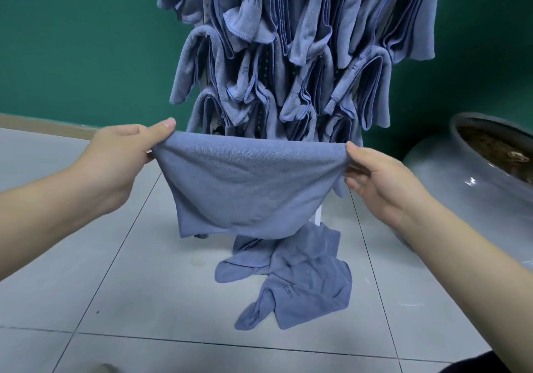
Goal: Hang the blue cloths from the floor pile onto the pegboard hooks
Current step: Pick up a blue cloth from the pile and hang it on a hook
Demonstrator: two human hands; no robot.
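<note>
A matt, finely napped blue terry cloth [248, 182] is seen; a glossy grey ceramic pot [461, 176] is set on smooth grey floor tiles [144, 286].

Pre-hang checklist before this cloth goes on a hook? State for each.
1. Left hand pinches the held cloth at its top corner: ok.
2. Right hand pinches the other corner: ok.
3. Cloth stretched between the hands, clear of the floor pile: ok.
4. Free hook on the pegboard: cannot tell, the hanging cloths hide it.
5. Pile done: not ok, cloths remain.
</note>
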